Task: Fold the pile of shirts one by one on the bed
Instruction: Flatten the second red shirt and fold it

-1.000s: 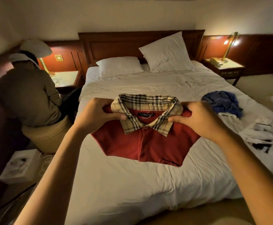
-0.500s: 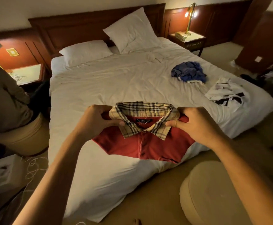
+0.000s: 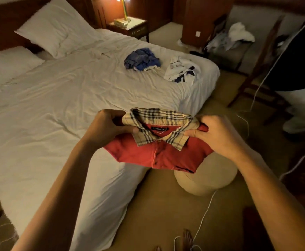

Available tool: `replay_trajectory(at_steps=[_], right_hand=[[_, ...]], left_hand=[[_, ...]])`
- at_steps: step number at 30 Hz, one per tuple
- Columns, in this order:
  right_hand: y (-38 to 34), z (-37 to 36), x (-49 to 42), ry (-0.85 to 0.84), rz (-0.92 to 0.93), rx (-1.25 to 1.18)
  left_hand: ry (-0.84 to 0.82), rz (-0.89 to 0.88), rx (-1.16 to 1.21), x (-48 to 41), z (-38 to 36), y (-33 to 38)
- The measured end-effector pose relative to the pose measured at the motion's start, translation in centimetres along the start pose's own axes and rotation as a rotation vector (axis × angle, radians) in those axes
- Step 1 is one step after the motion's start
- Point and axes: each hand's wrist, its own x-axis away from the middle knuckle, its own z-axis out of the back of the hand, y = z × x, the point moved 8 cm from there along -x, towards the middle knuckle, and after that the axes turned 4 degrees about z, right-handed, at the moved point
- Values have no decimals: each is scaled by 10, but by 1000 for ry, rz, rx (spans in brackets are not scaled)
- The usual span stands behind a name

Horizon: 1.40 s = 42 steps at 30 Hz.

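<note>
A folded red polo shirt (image 3: 159,154) with a tan plaid collar hangs in the air over the bed's near corner and a round pouf. My left hand (image 3: 108,127) grips its left shoulder beside the collar. My right hand (image 3: 215,134) pinches the right collar tip and shoulder. On the white bed (image 3: 61,105), toward its far right end, lie a crumpled blue shirt (image 3: 141,59) and a crumpled white shirt with dark stripes (image 3: 182,71).
A beige round pouf (image 3: 208,176) stands on the carpet below the shirt, with a white cable (image 3: 205,214) trailing past it. Two pillows (image 3: 57,29) lean at the headboard. A nightstand with a lit lamp (image 3: 130,24), a chair with clothes (image 3: 238,35) and a person's legs (image 3: 302,105) are at right.
The view has swung right: the bed now lies to the left and the pouf sits under the red shirt. Both hands keep the same hold on the shirt.
</note>
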Motion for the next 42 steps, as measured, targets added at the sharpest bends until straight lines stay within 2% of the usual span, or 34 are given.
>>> replay_trajectory(at_steps=[5, 14, 19, 23, 32, 38, 42], right_hand=[[27, 33, 76, 119, -230, 83], [60, 82, 245, 358, -586, 71], [64, 96, 347, 457, -846, 76], [47, 107, 418, 567, -975, 132], [-25, 98, 589, 798, -1263, 254], [-116, 75, 707, 958, -1393, 314], [-189, 51, 790, 1027, -1443, 340]], left_hand=[[-212, -259, 73, -18, -61, 46], [-649, -441, 169, -4, -225, 131], [-817, -601, 101, 31, -309, 189], [-948, -701, 85, 69, -366, 229], [-1265, -903, 164, 214, -453, 316], [-1456, -989, 194, 357, -478, 356], [-1518, -1097, 187, 471, -473, 375]])
